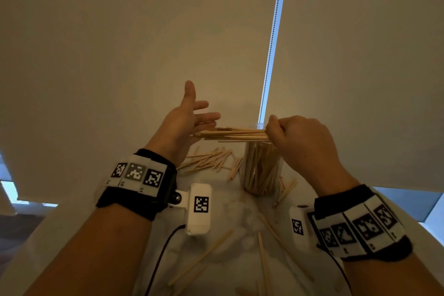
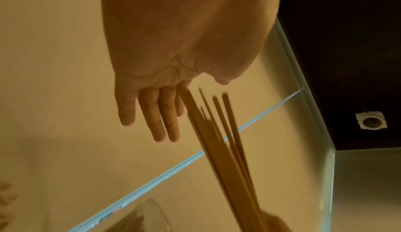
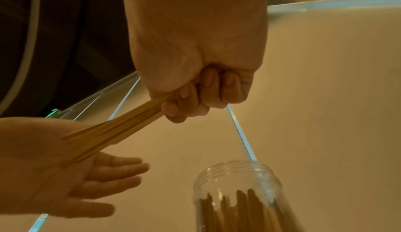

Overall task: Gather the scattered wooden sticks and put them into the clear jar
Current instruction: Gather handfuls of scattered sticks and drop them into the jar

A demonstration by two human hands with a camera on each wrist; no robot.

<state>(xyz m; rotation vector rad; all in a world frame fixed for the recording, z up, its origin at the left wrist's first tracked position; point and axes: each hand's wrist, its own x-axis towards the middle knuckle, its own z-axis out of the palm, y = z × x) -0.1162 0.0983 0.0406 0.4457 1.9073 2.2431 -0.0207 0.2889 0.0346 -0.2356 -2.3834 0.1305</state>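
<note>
My right hand [image 1: 288,132] grips one end of a bundle of wooden sticks [image 1: 235,134], held level above the clear jar [image 1: 262,168]. In the right wrist view its curled fingers [image 3: 195,98] close round the bundle [image 3: 121,125], with the jar [image 3: 238,198] below, holding many sticks upright. My left hand [image 1: 194,118] is open, fingers straight, its palm against the bundle's free ends. The left wrist view shows those straight fingers [image 2: 158,115] beside the stick ends [image 2: 217,141]. A loose pile of sticks [image 1: 209,160] lies on the white table left of the jar.
More sticks lie scattered on the table in front of the jar [image 1: 264,255] and to its right [image 1: 286,190]. A roller blind with a bead chain [image 1: 272,41] hangs close behind the table. A black cable [image 1: 163,252] runs from the left wrist camera.
</note>
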